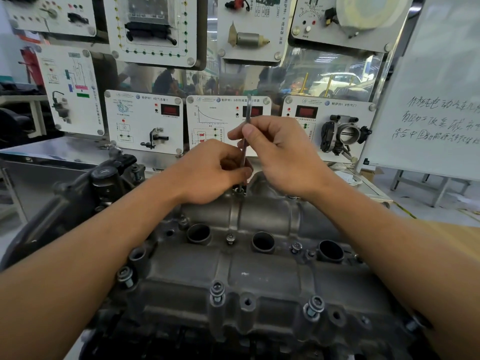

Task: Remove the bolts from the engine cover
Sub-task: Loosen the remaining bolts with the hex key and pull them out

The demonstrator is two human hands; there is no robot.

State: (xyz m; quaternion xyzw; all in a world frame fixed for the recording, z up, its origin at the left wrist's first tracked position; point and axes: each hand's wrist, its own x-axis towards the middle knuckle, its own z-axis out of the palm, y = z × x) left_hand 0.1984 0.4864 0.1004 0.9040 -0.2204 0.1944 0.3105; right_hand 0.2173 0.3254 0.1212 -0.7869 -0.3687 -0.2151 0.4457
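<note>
We face white training panels [145, 118] lining the wall, one carrying a throttle body [342, 133]; to our right, a whiteboard [428, 100] bears handwritten characters, and a white car [335, 83] sits beyond.

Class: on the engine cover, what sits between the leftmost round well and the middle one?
In the head view, a single bolt stands in the cover between the left well and the middle well.
</note>
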